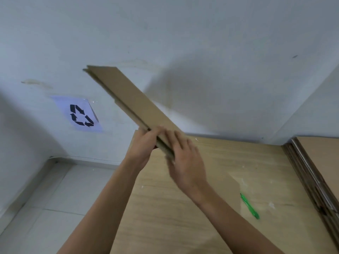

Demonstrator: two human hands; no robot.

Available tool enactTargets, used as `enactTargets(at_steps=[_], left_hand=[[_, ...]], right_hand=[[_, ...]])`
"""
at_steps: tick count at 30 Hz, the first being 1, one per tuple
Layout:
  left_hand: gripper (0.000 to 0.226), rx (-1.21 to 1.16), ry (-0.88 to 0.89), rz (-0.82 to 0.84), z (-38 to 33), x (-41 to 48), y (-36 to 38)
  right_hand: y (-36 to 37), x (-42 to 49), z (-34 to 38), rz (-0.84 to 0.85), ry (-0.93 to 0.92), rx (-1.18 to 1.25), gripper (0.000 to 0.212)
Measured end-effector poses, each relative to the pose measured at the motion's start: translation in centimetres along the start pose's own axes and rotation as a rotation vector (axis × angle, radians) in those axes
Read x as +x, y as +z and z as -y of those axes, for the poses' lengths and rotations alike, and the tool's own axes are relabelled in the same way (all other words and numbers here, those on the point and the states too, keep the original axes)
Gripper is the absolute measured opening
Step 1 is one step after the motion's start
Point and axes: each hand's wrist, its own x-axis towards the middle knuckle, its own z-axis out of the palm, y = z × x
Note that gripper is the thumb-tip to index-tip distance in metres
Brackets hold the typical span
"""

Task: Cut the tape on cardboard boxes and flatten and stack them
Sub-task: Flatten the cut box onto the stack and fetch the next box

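Note:
A flattened brown cardboard box (128,99) is held up in the air, seen nearly edge-on, slanting from upper left down toward me. My left hand (145,143) grips its near lower edge from the left, fingers curled round it. My right hand (185,158) lies against its right face with fingers spread and fairly straight. A green box cutter (249,206) lies on the wooden table (183,217) to the right of my right forearm. A stack of flattened cardboard boxes (315,173) leans at the table's right side.
A white wall stands right behind the table, with a recycling sign (80,114) taped low on it to the left. Pale floor tiles (55,198) lie left of the table. A loose cardboard flap (233,182) lies flat on the table near the cutter.

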Motion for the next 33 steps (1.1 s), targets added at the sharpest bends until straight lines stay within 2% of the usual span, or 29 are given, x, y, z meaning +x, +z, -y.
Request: enactTargets(at_steps=[2, 4, 7, 9, 10, 12, 14, 18, 21, 24, 27, 29, 31, 33], left_hand=[[0.034, -0.019, 0.034, 0.124, -0.8, 0.2, 0.4], [0.053, -0.093, 0.025, 0.199, -0.4, 0.8, -0.3], [0.072, 0.008, 0.033, -0.009, 1.7, 1.8, -1.9], [0.082, 0.137, -0.008, -0.198, 3.5, 2.4, -3.1], [0.085, 0.129, -0.052, -0.256, 4.6, 2.8, -4.0], [0.080, 0.065, -0.147, -0.278, 5.7, 3.3, -5.6], [0.076, 0.032, -0.196, -0.203, 6.3, 3.5, -7.0], [0.026, 0.021, -0.111, -0.105, 6.6, 3.0, -8.9], [0.020, 0.083, -0.091, -0.076, 7.4, 2.5, -9.1], [0.023, 0.130, -0.186, -0.124, 10.4, 2.2, -9.1], [0.037, 0.201, -0.252, -0.120, 13.6, 1.9, -9.4], [0.067, 0.406, -0.256, -0.140, 15.6, 2.0, -9.5], [0.094, 0.682, -0.251, -0.169, 17.2, 2.0, -9.3], [0.100, 0.864, -0.216, -0.112, 18.8, 2.1, -8.6]], right_hand=[[-1.6, 1.9, -0.7, -0.124, -0.007, 0.079, 0.063], [-3.8, 3.7, -1.9, -0.092, 0.017, 0.139, 0.048], [-6.6, 5.3, -4.1, -0.027, 0.089, 0.309, 0.036], [-7.9, 5.6, -5.6, -0.020, 0.141, 0.549, 0.027], [-8.5, 5.6, -6.2, -0.017, 0.166, 0.662, 0.025], [-9.2, 5.2, -7.3, -0.013, 0.225, 0.882, 0.024], [-8.9, 4.5, -8.8, -0.004, 0.319, 1.058, 0.020], [-6.3, 2.7, -11.6, -0.027, 0.542, 1.194, 0.023], [-3.0, 0.9, -13.2, -0.013, 0.688, 1.115, 0.021], [1.1, -1.5, -14.7, 0.041, 0.837, 0.981, 0.017], [3.9, -2.9, -16.0, 0.072, 0.880, 0.908, 0.021], [5.3, -3.6, -16.9, 0.110, 0.860, 0.668, 0.040], [6.5, -4.2, -17.6, 0.166, 0.809, 0.343, 0.072], [7.7, -4.7, -17.6, 0.258, 0.702, 0.232, 0.084]])
